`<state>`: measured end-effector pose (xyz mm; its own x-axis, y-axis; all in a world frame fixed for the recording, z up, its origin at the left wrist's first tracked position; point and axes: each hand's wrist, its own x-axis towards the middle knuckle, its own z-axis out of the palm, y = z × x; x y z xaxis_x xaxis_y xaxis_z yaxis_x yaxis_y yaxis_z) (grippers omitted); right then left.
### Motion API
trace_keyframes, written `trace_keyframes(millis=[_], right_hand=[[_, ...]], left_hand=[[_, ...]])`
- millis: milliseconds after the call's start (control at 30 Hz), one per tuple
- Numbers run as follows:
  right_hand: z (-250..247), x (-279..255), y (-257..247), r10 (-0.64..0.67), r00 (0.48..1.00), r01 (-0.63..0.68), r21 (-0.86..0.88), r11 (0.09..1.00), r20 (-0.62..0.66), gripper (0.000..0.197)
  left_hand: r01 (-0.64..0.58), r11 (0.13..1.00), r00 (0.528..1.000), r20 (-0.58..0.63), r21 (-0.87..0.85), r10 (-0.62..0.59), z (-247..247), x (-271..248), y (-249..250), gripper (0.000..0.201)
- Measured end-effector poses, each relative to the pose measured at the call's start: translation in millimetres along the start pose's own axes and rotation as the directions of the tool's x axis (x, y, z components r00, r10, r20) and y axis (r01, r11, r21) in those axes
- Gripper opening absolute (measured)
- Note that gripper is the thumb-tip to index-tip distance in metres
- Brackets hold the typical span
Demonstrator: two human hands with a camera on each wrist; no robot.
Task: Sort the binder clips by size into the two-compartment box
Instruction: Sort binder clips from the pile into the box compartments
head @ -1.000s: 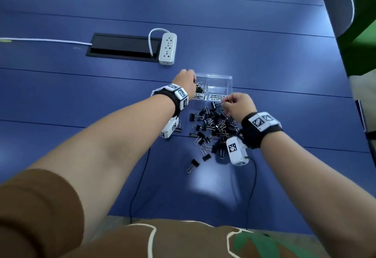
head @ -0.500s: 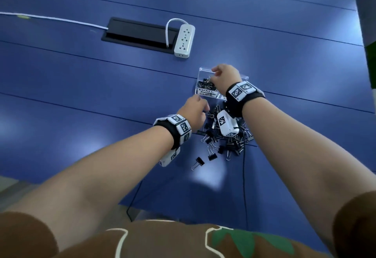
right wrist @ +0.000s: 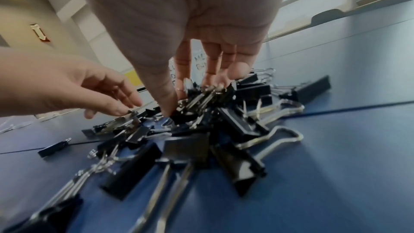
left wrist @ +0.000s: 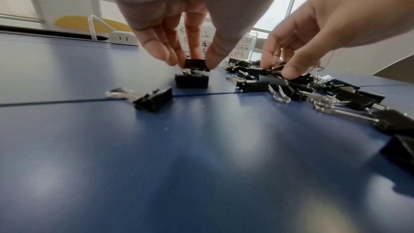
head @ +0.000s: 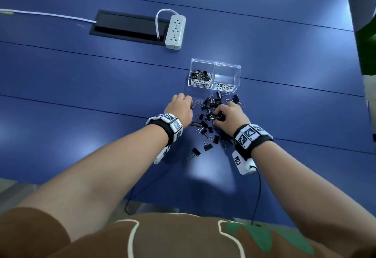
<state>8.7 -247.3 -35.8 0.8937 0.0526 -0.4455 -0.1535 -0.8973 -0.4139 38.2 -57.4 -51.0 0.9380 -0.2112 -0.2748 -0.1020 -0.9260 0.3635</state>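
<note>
A clear two-compartment box [head: 236,69] stands on the blue table. Its left half, labelled small, holds several small clips [head: 200,74]; the right half, labelled medium, looks bare. Just in front lies a pile of black binder clips [head: 209,105] of mixed sizes. My left hand [head: 180,105] is at the pile's left edge, and in the left wrist view its thumb and fingers pinch a small clip [left wrist: 196,64] just above another clip. My right hand [right wrist: 190,98] reaches down into the middle of the pile, thumb and fingers pinching a cluster of clips [right wrist: 201,96].
A white power strip [head: 175,31] and a black cable hatch [head: 128,27] lie behind the box to the left. Loose clips [head: 195,152] trail toward me. Thin black wrist cables [head: 259,192] run over the table's near edge.
My right hand has come back from over the box's small compartment to the pile. My left hand has shifted to the pile's left edge and pinched a small clip.
</note>
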Motion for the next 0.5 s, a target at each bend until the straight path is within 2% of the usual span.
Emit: trace_keyframes(millis=[67,133,233,367,500], right_hand=[[0.6,-5.3,4.4,0.028,0.998,-0.026,0.034,0.999,-0.056,0.022],[1.5,-11.7,5.7,0.032,0.992,-0.027,0.042,0.999,-0.125,0.023],[6.9,-22.3,2.0,-0.075,0.981,0.077,0.005,0.997,-0.177,0.022],[19.8,-31.0,-7.2,-0.166,0.983,0.163,-0.049,0.985,-0.076,0.019],[27.9,-30.1,-9.3,-0.093,0.995,0.091,-0.068,0.994,-0.02,0.025]], left_hand=[[0.006,1.0,0.999,-0.04,0.022,-0.005,-0.9,-4.7,-3.4,0.029],[-0.051,0.998,0.997,-0.056,0.032,0.053,-0.4,-9.2,-1.8,0.03],[-0.173,0.985,0.983,-0.059,0.02,0.174,3.1,-14.6,7.6,0.026],[-0.225,0.973,0.973,-0.033,0.053,0.227,10.4,-17.0,18.0,0.029],[-0.24,0.965,0.971,0.031,0.103,0.238,13.0,-15.5,19.2,0.03]])
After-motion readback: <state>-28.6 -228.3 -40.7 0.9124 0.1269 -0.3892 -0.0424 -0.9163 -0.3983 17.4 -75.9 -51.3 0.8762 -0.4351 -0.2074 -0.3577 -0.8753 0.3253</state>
